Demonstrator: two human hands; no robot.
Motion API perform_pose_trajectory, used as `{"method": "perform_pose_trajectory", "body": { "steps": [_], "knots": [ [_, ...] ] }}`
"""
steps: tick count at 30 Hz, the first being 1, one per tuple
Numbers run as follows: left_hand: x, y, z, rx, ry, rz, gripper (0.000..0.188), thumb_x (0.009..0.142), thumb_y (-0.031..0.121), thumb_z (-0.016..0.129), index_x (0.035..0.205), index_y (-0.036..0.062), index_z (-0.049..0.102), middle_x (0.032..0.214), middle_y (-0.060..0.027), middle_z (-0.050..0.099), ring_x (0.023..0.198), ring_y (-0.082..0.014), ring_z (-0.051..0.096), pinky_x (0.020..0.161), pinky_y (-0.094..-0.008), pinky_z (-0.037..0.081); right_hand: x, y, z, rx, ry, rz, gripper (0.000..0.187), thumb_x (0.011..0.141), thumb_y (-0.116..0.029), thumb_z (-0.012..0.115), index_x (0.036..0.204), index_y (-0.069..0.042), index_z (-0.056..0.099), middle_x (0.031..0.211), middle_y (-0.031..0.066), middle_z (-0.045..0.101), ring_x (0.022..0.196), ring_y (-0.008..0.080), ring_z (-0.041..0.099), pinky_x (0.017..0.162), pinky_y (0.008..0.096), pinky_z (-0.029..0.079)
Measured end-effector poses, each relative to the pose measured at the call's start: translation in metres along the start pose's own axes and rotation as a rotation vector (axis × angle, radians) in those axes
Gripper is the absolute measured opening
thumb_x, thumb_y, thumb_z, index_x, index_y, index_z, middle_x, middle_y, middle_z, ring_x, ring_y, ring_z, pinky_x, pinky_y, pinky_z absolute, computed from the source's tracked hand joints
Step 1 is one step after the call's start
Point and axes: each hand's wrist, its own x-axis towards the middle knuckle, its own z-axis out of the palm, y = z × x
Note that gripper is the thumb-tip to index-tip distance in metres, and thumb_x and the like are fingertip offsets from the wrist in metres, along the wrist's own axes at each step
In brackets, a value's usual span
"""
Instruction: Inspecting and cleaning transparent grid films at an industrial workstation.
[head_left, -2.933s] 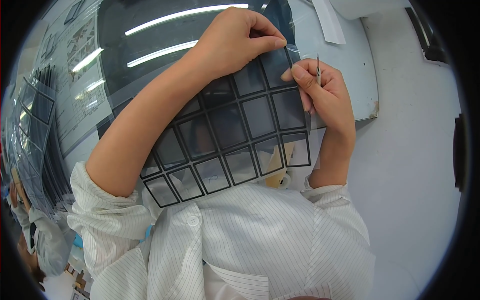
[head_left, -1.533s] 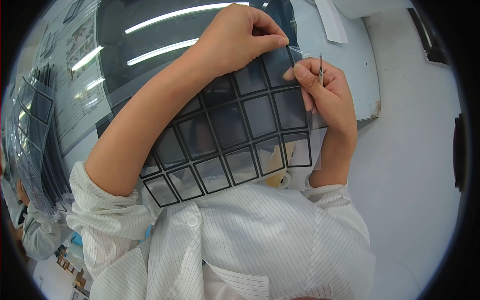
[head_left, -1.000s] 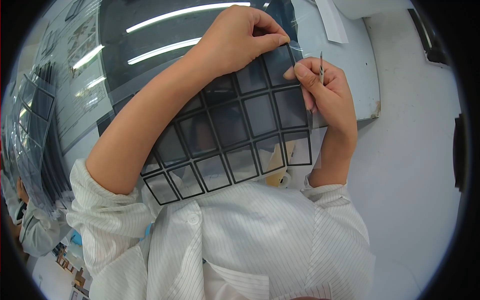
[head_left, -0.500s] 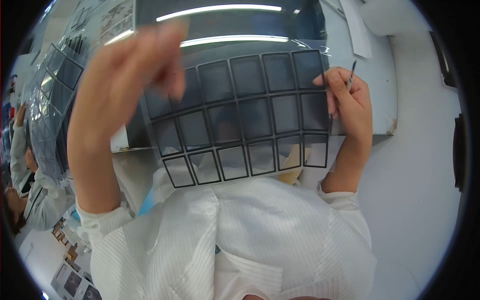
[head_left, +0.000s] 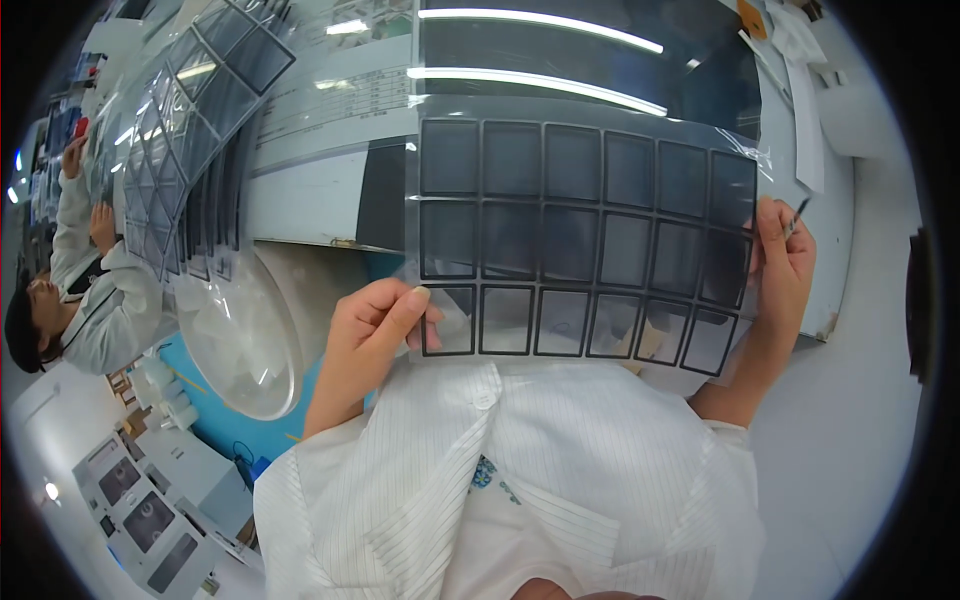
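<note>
L hand (head_left: pixel 372 322) moved down to film sheet (head_left: pixel 585 235) bottom-left corner, fingers pinching it; R hand (head_left: pixel 783 262) grips right edge.

White bench (head_left: pixel 860 330) with glossy dark panel (head_left: pixel 600 60) mirroring two ceiling strip lights (head_left: pixel 540 18), blue floor (head_left: pixel 230 420) lower left, grey cabinets (head_left: pixel 140 510) beyond.

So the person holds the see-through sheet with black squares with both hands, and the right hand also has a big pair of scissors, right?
Not quite. The head view shows both hands on the sheet, the left hand at its lower left corner and the right hand at its right edge. But the right hand holds no scissors: it has a thin dark tool, like a pen or tweezers.
</note>
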Motion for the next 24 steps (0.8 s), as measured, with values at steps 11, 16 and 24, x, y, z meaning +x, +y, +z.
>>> {"method": "perform_pose_trajectory", "body": {
  "steps": [11,16,24],
  "knots": [
    [0.006,0.012,-0.003,-0.087,-0.146,0.018,0.026,0.101,0.017,0.055,0.087,-0.0005,0.068,0.073,-0.0039,0.065,0.065,-0.008,0.058,0.06,-0.0221,0.043,0.001,0.019,-0.033,0.261,0.07,0.003,0.019,0.101,-0.021,0.057,0.096,-0.004,0.063,0.061,-0.0041,0.047,0.042,0.0024,0.034,0.039,0.0208,0.024],
    [0.008,0.009,0.0,-0.078,-0.114,0.035,0.028,0.101,0.018,0.056,0.083,-0.0001,0.067,0.07,-0.0045,0.065,0.061,-0.01,0.059,0.057,-0.0236,0.044,-0.003,0.019,-0.033,0.256,0.079,-0.014,0.019,0.101,-0.021,0.056,0.094,-0.004,0.063,0.061,-0.0045,0.046,0.043,0.0024,0.034,0.039,0.0206,0.024],
    [0.005,0.006,-0.005,-0.036,-0.083,0.036,0.028,0.101,0.018,0.055,0.084,-0.0007,0.066,0.074,-0.0053,0.065,0.06,-0.0115,0.06,0.057,-0.0244,0.044,-0.005,0.012,-0.022,0.222,0.07,-0.032,0.018,0.101,-0.018,0.056,0.093,-0.003,0.063,0.066,-0.0084,0.045,0.053,-0.0009,0.035,0.047,0.0178,0.023]
  ]
}}
